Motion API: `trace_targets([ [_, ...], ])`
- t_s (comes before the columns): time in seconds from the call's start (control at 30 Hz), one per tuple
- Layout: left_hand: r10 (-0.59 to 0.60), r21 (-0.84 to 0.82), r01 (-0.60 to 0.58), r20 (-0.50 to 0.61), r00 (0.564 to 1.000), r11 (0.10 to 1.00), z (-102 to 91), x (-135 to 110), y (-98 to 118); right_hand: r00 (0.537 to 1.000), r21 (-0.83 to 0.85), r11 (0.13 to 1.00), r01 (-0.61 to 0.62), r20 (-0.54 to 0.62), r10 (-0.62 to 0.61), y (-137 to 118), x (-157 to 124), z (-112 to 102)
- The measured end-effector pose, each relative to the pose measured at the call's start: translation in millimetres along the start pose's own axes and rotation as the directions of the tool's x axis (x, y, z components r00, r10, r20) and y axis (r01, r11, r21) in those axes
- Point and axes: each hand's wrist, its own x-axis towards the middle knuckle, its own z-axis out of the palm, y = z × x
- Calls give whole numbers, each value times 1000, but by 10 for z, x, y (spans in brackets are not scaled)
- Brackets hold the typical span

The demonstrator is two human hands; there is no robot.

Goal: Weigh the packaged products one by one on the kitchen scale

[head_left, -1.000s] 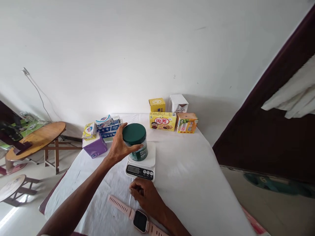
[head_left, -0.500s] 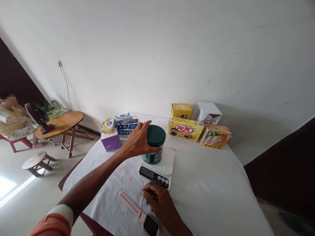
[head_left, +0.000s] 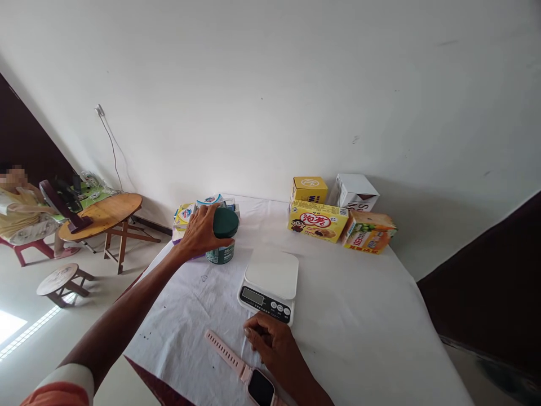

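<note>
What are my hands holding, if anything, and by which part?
Left hand: the green canister, around its upper side near the lid. Right hand, loosely curled: nothing visible.

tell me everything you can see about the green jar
The green jar is a round container with a smooth, dark green lid on top that looks like plastic. Its body carries pale printing too small to read. It is roughly upright, to the left of the white scale and apart from it. The left hand grips it from the left, thumb across the front, hiding part. Whether its base touches the cloth is hard to tell.
</note>
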Motion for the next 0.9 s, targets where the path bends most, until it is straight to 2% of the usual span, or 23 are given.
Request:
trace_targets([
  [0.17,24,112,-24,-1,1000,993,164,28,-39,1000,33,999,-8,12,8,-4,-3,2],
  [0.3,7,151,-8,5,1000,989,223,61,-99,1000,24,1000,11,-2,-11,66,6,12],
  [0.4,-23,164,17,37,999,986,199,50,-126,1000,18,1000,24,-18,-23,82,13,17],
  [0.5,-26,217,7,84,996,976,104,47,-36,999,18,1000,23,-32,-22,32,13,3],
  [0.6,81,237,-87,36,996,968,14,162,228,999,23,1000,12,-30,-11,-16,10,-18],
  [0.7,221,182,-213,-25,975,960,74,483,628,999,59,998,25,-33,-23,17,19,-13],
  [0.8,287,132,-291,45,957,948,361,977,1039,998,101,993,52,-35,-49,136,51,35],
  [0.9,361,103,-379,162,919,920,801,1476,1379,999,107,994,25,-29,-22,289,98,115],
])
